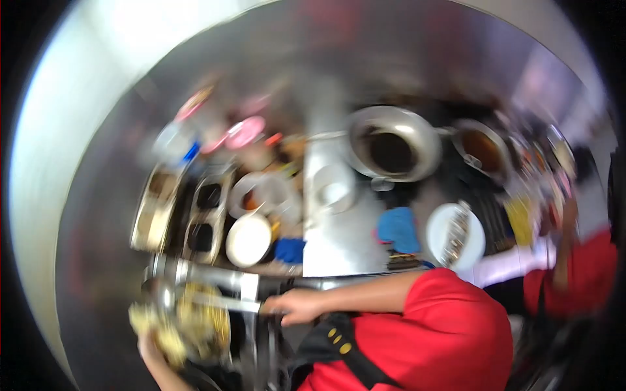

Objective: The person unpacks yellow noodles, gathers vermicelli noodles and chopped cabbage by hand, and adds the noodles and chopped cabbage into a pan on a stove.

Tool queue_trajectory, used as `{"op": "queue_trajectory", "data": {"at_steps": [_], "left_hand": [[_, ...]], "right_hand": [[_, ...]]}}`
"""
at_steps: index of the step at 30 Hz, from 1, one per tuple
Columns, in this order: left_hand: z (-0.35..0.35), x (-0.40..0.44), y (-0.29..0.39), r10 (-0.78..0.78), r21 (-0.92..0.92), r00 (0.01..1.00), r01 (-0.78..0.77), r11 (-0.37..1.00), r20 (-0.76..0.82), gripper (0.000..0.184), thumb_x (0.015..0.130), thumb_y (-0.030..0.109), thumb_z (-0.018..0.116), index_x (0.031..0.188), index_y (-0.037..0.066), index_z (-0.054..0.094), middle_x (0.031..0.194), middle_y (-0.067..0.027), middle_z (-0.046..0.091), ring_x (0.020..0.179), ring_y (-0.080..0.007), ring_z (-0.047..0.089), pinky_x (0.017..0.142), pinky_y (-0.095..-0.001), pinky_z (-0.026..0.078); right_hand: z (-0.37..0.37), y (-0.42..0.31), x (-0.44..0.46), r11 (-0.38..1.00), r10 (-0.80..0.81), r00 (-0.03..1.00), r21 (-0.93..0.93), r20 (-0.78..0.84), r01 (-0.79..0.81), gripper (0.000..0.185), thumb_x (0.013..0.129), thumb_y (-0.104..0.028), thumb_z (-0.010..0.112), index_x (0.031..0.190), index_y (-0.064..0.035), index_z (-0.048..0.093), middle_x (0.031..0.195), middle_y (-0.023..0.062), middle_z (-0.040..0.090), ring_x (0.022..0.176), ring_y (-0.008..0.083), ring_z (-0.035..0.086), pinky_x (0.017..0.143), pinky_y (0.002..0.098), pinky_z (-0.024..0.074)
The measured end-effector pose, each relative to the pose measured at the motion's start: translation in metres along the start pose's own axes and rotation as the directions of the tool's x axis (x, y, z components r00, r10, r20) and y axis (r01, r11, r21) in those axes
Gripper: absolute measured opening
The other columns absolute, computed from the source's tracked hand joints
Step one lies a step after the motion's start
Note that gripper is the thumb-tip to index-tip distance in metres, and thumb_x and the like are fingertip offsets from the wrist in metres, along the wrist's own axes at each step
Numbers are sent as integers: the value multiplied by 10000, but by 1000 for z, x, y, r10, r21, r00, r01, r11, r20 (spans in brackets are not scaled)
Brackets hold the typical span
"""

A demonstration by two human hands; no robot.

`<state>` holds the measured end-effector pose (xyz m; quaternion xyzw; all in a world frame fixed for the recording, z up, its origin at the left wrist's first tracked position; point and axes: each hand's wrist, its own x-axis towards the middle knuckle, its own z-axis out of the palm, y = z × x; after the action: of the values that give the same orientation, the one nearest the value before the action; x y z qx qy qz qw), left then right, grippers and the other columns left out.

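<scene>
Our hands work apart, the right hand (295, 306) closed round a long-handled ladle (228, 302)
Our left hand (150, 348) is at a pale yellow bundle (156, 331), its grip too blurred to tell; the ladle's head is just beside the bundle; we do best with a steady wrist and a level ladle.

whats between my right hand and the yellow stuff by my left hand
Between the right hand and the yellow stuff, the head view shows a blurred long-handled metal utensil, its rounded end nearer the left hand.
</scene>
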<state>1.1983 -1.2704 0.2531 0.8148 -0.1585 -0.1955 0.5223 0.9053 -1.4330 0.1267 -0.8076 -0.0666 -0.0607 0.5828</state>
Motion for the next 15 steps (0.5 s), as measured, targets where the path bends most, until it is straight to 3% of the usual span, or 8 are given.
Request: {"op": "queue_trajectory", "data": {"at_steps": [1,2,4,8,15], "left_hand": [[18,-4,-10,17,-12,1000,-17,1000,8,393,738,208,666,1064,-1,595,886,-167,636,758,-271,625,652,-420,498],[35,-6,-15,31,-13,999,-31,999,16,391,739,206,665,1064,0,595,886,-164,635,758,-270,624,652,-418,497],[66,-14,-18,59,-13,997,-58,998,47,385,741,203,664,1062,3,594,886,-160,633,758,-267,622,652,-415,496],[111,-26,-24,96,-27,979,-92,995,181,373,744,197,661,1059,8,593,885,-152,629,758,-261,617,652,-408,494],[133,-43,-38,146,-85,920,-123,989,363,354,750,186,657,1053,17,590,884,-137,623,758,-252,609,652,-396,490]], "right_hand": [[1,-6,-3,999,-33,998,-17,-57,32,508,761,-157,671,1219,-48,481,1032,211,617,957,403,598,826,445,478],[-1,-14,-1,997,38,999,-70,-35,-40,511,764,-172,669,1217,-39,474,967,233,618,904,431,594,774,469,473],[17,-16,1,983,124,982,-119,-142,-141,332,714,-207,689,971,-41,559,815,213,626,805,412,607,710,493,454],[36,-38,-14,954,178,969,-210,-171,-212,321,754,-191,666,975,-7,522,806,229,626,807,431,601,703,505,444],[112,-65,-45,940,221,891,-158,-397,-304,285,738,-167,663,939,-14,531,789,215,622,793,417,601,698,490,447]]}}
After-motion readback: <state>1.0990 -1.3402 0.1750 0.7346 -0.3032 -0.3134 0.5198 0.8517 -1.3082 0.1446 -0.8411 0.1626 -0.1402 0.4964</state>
